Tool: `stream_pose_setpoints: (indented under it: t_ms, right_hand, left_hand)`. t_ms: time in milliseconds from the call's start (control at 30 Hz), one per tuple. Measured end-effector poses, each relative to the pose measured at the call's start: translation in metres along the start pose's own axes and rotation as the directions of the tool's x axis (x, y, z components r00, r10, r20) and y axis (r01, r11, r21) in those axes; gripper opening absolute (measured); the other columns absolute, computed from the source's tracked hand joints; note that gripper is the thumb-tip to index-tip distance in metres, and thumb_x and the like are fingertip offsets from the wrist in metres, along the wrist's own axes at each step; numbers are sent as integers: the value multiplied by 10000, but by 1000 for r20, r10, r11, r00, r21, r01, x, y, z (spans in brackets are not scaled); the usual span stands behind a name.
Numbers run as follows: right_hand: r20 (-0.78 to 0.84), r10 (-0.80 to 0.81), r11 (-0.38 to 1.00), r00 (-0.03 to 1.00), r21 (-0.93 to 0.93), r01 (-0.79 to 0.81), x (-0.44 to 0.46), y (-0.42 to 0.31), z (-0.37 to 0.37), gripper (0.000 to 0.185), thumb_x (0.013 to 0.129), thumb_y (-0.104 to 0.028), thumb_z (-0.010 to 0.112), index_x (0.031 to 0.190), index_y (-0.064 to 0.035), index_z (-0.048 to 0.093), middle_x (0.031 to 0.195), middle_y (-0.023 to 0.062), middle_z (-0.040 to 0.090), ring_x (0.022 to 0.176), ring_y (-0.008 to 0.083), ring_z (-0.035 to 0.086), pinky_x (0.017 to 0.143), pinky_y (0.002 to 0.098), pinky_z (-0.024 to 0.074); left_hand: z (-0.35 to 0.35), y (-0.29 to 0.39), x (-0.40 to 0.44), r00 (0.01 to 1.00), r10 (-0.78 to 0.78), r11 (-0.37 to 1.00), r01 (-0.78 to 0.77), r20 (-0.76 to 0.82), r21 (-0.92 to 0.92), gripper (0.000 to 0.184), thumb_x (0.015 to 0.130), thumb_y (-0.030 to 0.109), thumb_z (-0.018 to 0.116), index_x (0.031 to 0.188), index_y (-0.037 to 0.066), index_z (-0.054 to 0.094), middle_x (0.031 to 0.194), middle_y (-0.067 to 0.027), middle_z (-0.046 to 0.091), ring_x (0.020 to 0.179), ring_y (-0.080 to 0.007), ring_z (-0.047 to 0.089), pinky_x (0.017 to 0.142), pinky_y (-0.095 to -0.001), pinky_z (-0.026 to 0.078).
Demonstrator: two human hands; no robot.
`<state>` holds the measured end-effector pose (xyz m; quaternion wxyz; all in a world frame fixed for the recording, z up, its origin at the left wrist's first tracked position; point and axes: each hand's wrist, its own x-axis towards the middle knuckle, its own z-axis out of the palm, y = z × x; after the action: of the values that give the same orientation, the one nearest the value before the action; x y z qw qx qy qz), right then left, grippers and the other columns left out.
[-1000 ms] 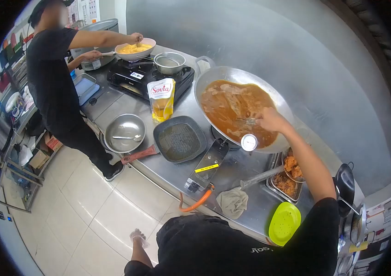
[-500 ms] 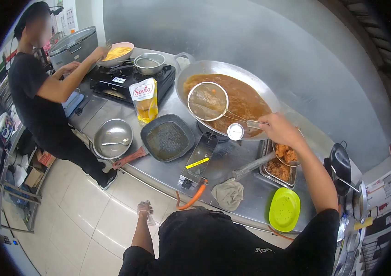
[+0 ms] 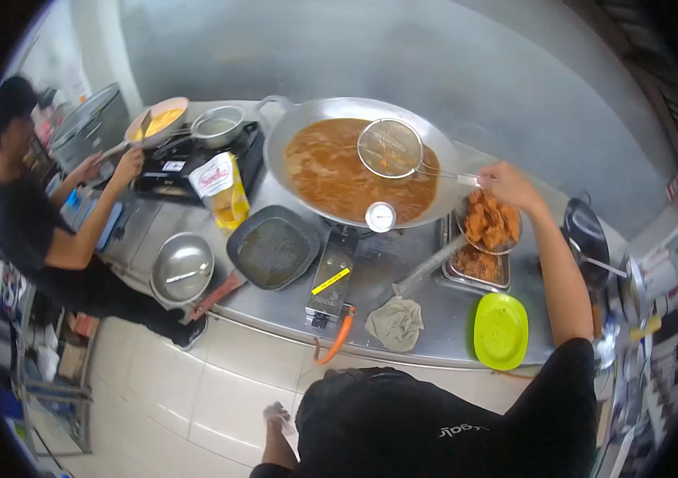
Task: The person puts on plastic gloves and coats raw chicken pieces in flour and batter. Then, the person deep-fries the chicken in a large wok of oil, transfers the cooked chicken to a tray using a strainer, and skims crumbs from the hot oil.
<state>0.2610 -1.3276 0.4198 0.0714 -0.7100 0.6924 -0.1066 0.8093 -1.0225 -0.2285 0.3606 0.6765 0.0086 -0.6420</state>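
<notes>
My right hand (image 3: 508, 190) is closed around the handle of a round wire-mesh strainer (image 3: 390, 148), held over a large metal wok (image 3: 275, 151) of brown bubbling oil (image 3: 331, 163). A few small orange bits show in the mesh. Below that hand, a second strainer heaped with fried pieces (image 3: 492, 221) sits over a metal tray (image 3: 478, 271) holding browned crumbs. A dial thermometer (image 3: 380, 217) is at the wok's near rim. My left hand (image 3: 277, 414), in a clear plastic glove, hangs low above the floor with loosely parted fingers and nothing visible in it.
A co-worker (image 3: 28, 207) stands left, holding a pan (image 3: 157, 119) with yellow food. Nearby are an oil pouch (image 3: 221, 191), a steel bowl (image 3: 182, 269), a square grill pan (image 3: 273, 247), a burner unit (image 3: 332, 275), a cloth (image 3: 396, 324) and a green tray (image 3: 501, 331).
My right hand has moved the strainer rightward over the wok. My left hand has dropped lower. The co-worker's hands have come down to the pan handle and a spatula. The view has shifted.
</notes>
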Motion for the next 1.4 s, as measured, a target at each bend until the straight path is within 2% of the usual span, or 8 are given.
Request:
stream_pose_setpoints:
  t_ms: [200,267,400,500,567,767,1200,1400]
  right_hand:
    - [-114,218,972,969,113,-205,-67,55,-30,271,798,-199,588,976,0,638,859,205,647,808,305,621,742,375,463]
    - [-214,197,980,957,16,-198,-101,76,-35,281,798,-207,594,975,8,632,842,219,637,804,325,622,734,376,464]
    - [-417,207,966,885,-57,-253,-176,112,-21,214,813,-155,573,939,11,622,683,150,593,633,248,582,625,338,452]
    - [-408,452,891,794,169,-420,-224,126,9,192,804,-104,554,964,-36,634,724,152,616,608,279,589,591,351,464]
    - [-502,196,962,843,-68,-265,-254,168,61,276,793,-47,515,1045,-97,616,722,137,627,610,301,607,564,382,478]
    - [-401,349,823,847,-300,-482,-309,203,149,448,760,-25,493,1177,-183,545,793,131,617,657,336,619,578,435,496]
    - [-507,386,922,771,195,-334,-236,186,61,340,813,-55,461,1120,-100,599,752,198,619,711,361,607,664,432,464]
    - [-533,143,975,834,-69,-212,-128,64,2,338,826,-98,489,1145,-143,592,808,243,598,758,393,593,671,446,461]
  left_hand:
    - [-21,-16,19,997,35,886,-64,70,459,156,810,185,495,714,62,486,534,-85,443,409,-220,455,346,-348,381]
    - [7,12,0,988,-115,932,144,-106,332,157,818,187,496,718,67,483,525,-75,428,402,-208,437,343,-343,367]
    - [36,59,-3,962,-41,999,41,270,6,164,821,202,499,727,76,453,564,-70,429,387,-164,399,331,-284,347]
    - [88,83,-32,968,205,918,-243,147,313,162,816,223,522,799,67,482,585,-89,475,400,-168,441,352,-278,394]
    - [105,89,-50,949,249,881,-306,195,360,172,812,230,530,838,63,497,600,-96,500,410,-177,472,364,-277,416]
    - [112,65,-89,941,162,713,-319,296,624,207,814,257,577,855,62,521,640,-98,551,464,-194,539,400,-310,451]
    - [-20,-16,-83,996,67,650,-86,56,755,229,786,208,547,878,0,579,679,-139,600,532,-229,594,453,-347,490]
    - [-19,18,-78,995,89,808,-40,-55,588,205,795,184,561,885,0,566,678,-133,589,520,-227,580,441,-340,487]
